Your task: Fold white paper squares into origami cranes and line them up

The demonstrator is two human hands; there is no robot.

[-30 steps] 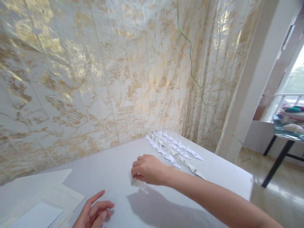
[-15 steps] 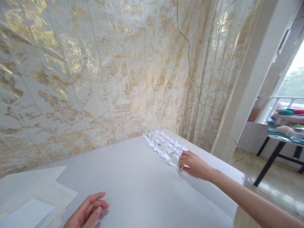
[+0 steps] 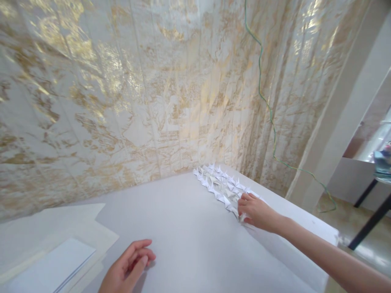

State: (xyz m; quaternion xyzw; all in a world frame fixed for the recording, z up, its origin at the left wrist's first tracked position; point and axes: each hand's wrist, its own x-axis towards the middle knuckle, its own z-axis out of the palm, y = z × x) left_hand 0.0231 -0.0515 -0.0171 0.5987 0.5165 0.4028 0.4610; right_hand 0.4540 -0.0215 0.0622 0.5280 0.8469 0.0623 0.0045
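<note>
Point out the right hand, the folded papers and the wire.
Right hand (image 3: 256,212): head view, on the back of the hand.
Folded papers (image 3: 226,202): head view, on one white piece among them.
Wire (image 3: 271,114): head view, on its middle stretch.

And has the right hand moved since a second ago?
Yes. Judged against the white table, the right hand has gone rightward, from left of the folded paper pieces to the near end of their rows.

Single head-worn view, looking forward and down, near over a white tabletop (image 3: 183,240), facing a gold-patterned curtain (image 3: 146,101)
</note>
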